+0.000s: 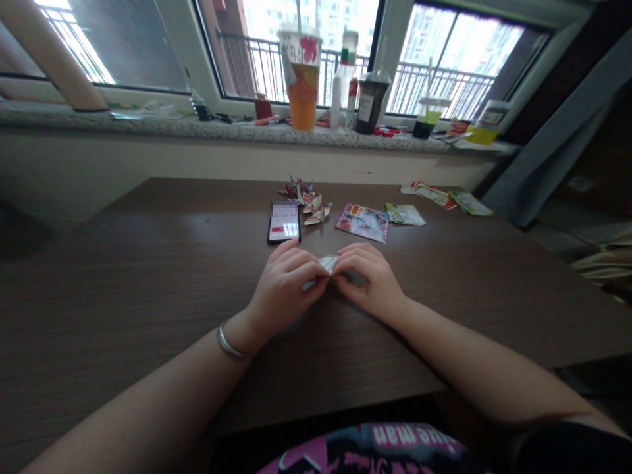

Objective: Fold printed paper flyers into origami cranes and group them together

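Dark shirt fabric with pink lettering fills the bottom centre of the frame, with the tabletop beyond it. A silver bracelet circles the left wrist, lower left of centre. Mid-frame, the left hand and right hand meet, thumbs and fingers pinched on a small white paper piece; the fingers cover much of it, so its folds are hard to judge. If the two pinches pulled unevenly, the thin piece could tear or crease askew; a loosened thumb could let it spring out of shape. Just beyond the left hand lies a phone, near enough for a stray knuckle to nudge it into the folded paper pieces. Right of these rests a pink packet; at the top, an orange drink cup stands on the windowsill.
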`<state>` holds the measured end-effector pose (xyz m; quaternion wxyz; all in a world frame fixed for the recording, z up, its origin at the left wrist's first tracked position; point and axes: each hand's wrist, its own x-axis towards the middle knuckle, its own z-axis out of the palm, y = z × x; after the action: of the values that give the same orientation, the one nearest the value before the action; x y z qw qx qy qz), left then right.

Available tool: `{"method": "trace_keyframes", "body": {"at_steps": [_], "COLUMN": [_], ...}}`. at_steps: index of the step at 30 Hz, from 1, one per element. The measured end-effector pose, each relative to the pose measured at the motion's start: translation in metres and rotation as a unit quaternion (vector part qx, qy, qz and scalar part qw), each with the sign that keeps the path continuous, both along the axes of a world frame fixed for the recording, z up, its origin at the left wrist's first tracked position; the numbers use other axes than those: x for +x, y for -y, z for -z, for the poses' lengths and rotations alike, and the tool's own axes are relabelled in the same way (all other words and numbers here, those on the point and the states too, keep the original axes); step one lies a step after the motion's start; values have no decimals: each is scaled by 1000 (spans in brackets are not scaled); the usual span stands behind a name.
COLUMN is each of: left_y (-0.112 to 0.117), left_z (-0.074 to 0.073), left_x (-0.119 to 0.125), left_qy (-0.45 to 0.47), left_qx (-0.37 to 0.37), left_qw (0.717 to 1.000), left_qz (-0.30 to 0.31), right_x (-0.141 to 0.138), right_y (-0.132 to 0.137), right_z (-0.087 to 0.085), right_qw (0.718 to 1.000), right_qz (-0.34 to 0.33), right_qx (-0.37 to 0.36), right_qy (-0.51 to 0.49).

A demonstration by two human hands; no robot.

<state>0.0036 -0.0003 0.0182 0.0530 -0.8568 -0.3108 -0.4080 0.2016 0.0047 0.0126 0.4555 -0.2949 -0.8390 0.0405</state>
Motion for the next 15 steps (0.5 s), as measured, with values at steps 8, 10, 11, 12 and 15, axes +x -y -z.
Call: {"method": "trace_keyframes", "body": {"at_steps": [8,10,11,12,15], "left_y": [1,1,1,0,-1], "left_z": [-3,-4,-4,-3,-1], "left_x": [-1,-1,-1,-1,-1], "left_qy": [-47,-47,-43,-38,-24], "left_qx": [29,33,34,33,26], "left_qw": [998,998,998,999,999], "left_qz": [-18,-15,-13,-10,5], "right_x": [-1,-2,-2,-2,-1], "right_y": [1,1,1,1,0], "right_z": [-1,-1,-1,0,2], "right_qw": [1000,1000,1000,1000,1000], "right_qz": [-1,6,8,8,6], "right_qx": [6,5,5,4,-2], "right_qy": [3,6,5,2,-5]}}
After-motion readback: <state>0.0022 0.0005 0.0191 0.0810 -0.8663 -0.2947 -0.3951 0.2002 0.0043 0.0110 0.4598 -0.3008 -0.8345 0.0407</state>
